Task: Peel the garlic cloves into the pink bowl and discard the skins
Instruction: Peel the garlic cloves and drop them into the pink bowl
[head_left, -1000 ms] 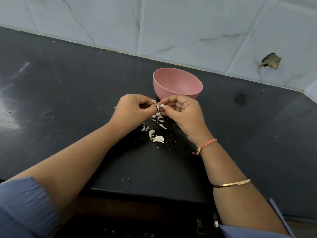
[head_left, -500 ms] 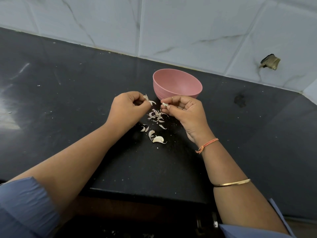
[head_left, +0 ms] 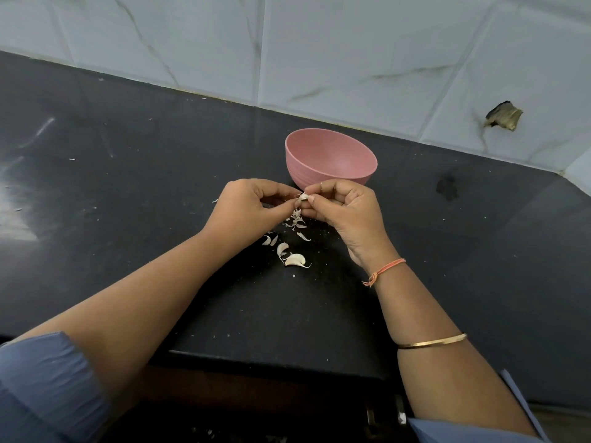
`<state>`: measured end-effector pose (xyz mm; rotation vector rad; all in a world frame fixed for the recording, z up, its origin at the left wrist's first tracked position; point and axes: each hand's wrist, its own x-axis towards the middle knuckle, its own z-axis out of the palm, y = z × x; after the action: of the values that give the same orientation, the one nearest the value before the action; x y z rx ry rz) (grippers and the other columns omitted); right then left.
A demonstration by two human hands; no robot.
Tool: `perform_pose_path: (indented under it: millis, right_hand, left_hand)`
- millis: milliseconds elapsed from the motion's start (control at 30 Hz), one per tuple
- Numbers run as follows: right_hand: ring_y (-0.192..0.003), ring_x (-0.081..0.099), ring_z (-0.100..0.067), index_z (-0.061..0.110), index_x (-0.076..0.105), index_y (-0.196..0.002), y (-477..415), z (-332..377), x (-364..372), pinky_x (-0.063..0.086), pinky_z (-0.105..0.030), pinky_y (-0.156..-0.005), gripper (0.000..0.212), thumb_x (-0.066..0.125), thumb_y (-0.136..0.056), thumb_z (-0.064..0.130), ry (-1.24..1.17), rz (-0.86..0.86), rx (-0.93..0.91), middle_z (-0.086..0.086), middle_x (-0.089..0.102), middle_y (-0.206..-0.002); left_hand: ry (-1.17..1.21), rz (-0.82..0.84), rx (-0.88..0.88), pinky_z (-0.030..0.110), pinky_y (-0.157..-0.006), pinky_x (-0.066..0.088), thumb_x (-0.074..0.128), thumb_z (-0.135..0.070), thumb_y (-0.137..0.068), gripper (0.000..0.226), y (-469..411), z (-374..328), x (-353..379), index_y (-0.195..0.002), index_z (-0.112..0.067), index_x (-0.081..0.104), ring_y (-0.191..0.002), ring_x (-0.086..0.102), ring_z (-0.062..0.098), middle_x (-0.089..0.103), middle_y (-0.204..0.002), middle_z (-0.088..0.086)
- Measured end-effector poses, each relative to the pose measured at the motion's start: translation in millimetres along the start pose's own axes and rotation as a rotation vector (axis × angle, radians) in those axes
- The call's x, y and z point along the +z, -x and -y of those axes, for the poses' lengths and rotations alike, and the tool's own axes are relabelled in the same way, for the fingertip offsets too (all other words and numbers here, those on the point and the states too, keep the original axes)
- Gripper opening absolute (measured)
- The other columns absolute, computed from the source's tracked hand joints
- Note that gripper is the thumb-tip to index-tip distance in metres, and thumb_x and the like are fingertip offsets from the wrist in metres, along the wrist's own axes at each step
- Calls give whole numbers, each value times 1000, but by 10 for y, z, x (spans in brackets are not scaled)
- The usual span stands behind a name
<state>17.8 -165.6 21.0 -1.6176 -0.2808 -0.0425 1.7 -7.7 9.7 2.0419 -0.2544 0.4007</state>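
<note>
Pink plastic makes up the bowl (head_left: 332, 155), which stands upright on the dark stone bench (head_left: 128, 187) near the tiled wall (head_left: 351, 52), just beyond the person's fingertips. In front of it the two hands meet over the bench. The left hand (head_left: 246, 207) is curled, its thumb and fingertips pinching one end of a small garlic clove (head_left: 303, 196). The right hand (head_left: 343, 209) is curled too, its thumb and forefinger pinching the other side of the same clove, so the clove sits between both sets of fingertips, above the bench and just short of the pink bowl's near wall. Directly under the hands lies a small scatter of papery garlic skins (head_left: 296, 219) on the bench. A little nearer the person lie two pale cloves, a larger one (head_left: 295, 259) and a smaller one (head_left: 282, 249) just beside it, with a couple of loose curved pieces (head_left: 268, 240) to their left. The right wrist carries an orange thread (head_left: 385, 270), and a thin gold bangle (head_left: 431, 342) sits further up that forearm. Blue sleeves (head_left: 48, 388) cover both upper arms. A dark smudge (head_left: 447, 188) marks the bench to the right of the bowl, and a broken hole (head_left: 503, 116) shows in the wall tile above it.
</note>
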Motion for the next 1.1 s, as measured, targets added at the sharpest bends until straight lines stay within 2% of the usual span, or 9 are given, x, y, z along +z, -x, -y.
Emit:
perform_pose_path:
  millis: [133, 333, 467, 733, 900, 1000, 1100]
  right_hand:
    - [-68, 69, -11, 3, 67, -85, 4, -4, -1, 57, -21, -67, 14, 60, -84, -8, 52, 13, -17, -6, 69, -75]
    - [-70, 70, -14, 9, 68, -83, 5, -31, 2, 58, -27, -70, 14, 63, -83, -4, 138, 19, -40, -5, 70, -74]
    - [-72, 70, -17, 11, 68, -82, 13, -33, 8, 59, -31, -72, 16, 62, -84, -3, 170, 31, -46, -6, 70, -75]
    - [-68, 68, -13, 3, 66, -91, 13, -31, 13, 58, -27, -66, 13, 59, -85, -7, 142, 33, -57, -8, 68, -77]
    - [-72, 69, -12, 7, 68, -93, 10, -58, 17, 58, -29, -71, 16, 58, -86, -4, 218, 40, -74, -3, 69, -77]
    - [-75, 69, -10, 4, 68, -103, 15, -64, 18, 57, -24, -74, 21, 62, -84, -1, 263, 69, -76, -4, 70, -82]
    - [-72, 68, -5, 3, 68, -106, 19, -61, 20, 54, -17, -70, 23, 63, -84, 0, 289, 76, -85, -2, 70, -82]
  left_hand:
    - [-14, -16, 31, 3, -66, 46, 68, -20, -83, 14, 1, -20, -8, -87, -34, 69, -76, 63, -7, 64, -75, -24]
    - [-32, -3, 1, 11, -62, 50, 69, -20, -83, 7, -8, 10, 6, -82, -26, 73, -71, 63, 0, 65, -71, -20]
    - [-45, 12, -13, 16, -61, 51, 68, -18, -82, 17, -12, 19, 2, -73, -31, 69, -67, 63, 4, 66, -69, -16]
    - [-44, 32, -27, 9, -56, 46, 67, -18, -81, 19, -3, 7, 10, -69, -31, 67, -62, 59, -2, 66, -66, -14]
    - [-32, 29, -48, 9, -55, 46, 68, -20, -81, 14, -3, 8, 15, -70, -28, 69, -59, 58, -2, 66, -65, -13]
    - [-19, 27, -47, 8, -55, 46, 68, -19, -81, 11, -3, 11, 14, -72, -25, 70, -59, 59, -3, 67, -66, -13]
    - [-18, 34, -49, 8, -55, 46, 68, -19, -81, 8, -2, 6, 21, -74, -22, 72, -59, 59, -3, 67, -67, -11]
